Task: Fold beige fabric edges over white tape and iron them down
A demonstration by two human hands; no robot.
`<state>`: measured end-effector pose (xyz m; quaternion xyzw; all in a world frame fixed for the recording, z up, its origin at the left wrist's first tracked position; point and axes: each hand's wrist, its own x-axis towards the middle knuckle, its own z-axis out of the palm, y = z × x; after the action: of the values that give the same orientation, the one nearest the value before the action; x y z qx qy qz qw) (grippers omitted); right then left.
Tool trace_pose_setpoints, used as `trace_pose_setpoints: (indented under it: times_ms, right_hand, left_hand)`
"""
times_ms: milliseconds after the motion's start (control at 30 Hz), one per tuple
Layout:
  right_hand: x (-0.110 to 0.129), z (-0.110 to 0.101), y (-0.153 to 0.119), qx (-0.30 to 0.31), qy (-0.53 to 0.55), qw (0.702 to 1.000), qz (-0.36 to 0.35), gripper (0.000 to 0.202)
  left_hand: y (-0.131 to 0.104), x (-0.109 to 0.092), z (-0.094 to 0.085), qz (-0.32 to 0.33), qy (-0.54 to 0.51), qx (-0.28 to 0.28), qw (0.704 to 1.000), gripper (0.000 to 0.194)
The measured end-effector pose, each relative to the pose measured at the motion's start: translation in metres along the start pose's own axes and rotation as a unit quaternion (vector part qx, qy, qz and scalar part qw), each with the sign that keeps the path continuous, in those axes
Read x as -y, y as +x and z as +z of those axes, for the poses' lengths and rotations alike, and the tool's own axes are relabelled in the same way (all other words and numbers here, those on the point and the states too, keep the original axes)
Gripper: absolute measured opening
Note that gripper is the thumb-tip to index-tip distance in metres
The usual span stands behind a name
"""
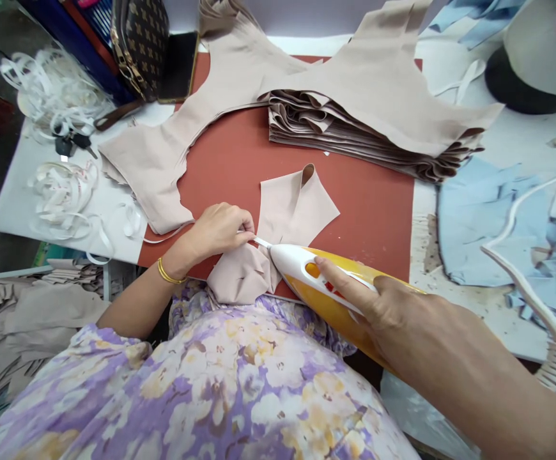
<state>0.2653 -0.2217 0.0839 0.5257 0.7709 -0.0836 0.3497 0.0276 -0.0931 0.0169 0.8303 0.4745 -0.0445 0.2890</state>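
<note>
My right hand (388, 306) is wrapped round a yellow and white iron (340, 287), its tip pointing left. Under that tip lies a beige fabric piece (292, 207), partly on the red board and partly bunched over the near edge. Closed in a pinch, my left hand (223, 230) holds the end of a narrow white tape (261, 241) just left of the iron's tip. The tape runs from those fingers to the iron. The iron's soleplate is hidden.
A red board (230, 153) covers the table's middle. Stacked beige fabric pieces (355, 102) lie at the back, more (153, 166) at the left. White tape coils (62, 89), keys (71, 144) and a brown pouch (141, 45) sit left. Blue fabric (479, 217) and the iron's cord (512, 217) are right.
</note>
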Motion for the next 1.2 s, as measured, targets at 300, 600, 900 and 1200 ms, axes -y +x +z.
trace_pose_setpoints:
  times_ms: [300, 600, 900, 1200]
  right_hand:
    - [0.007, -0.006, 0.002, -0.004, -0.006, 1.0, 0.006, 0.084]
    - [0.019, -0.03, 0.008, 0.013, -0.004, 1.0, 0.001, 0.092]
    - [0.038, -0.049, 0.01, 0.043, 0.061, 0.997, 0.023, 0.087]
    - [0.058, -0.051, 0.012, 0.042, 0.079, 0.993, 0.073, 0.086]
  left_hand:
    - [-0.005, 0.017, 0.0, -0.01, -0.083, -0.002, 0.996, 0.018]
    - [-0.005, 0.013, 0.004, -0.023, -0.049, -0.023, 0.998, 0.018]
    - [-0.006, 0.017, 0.003, -0.004, -0.084, -0.024, 0.996, 0.018]
    - [-0.007, 0.027, 0.006, 0.033, -0.113, -0.03, 0.993, 0.017]
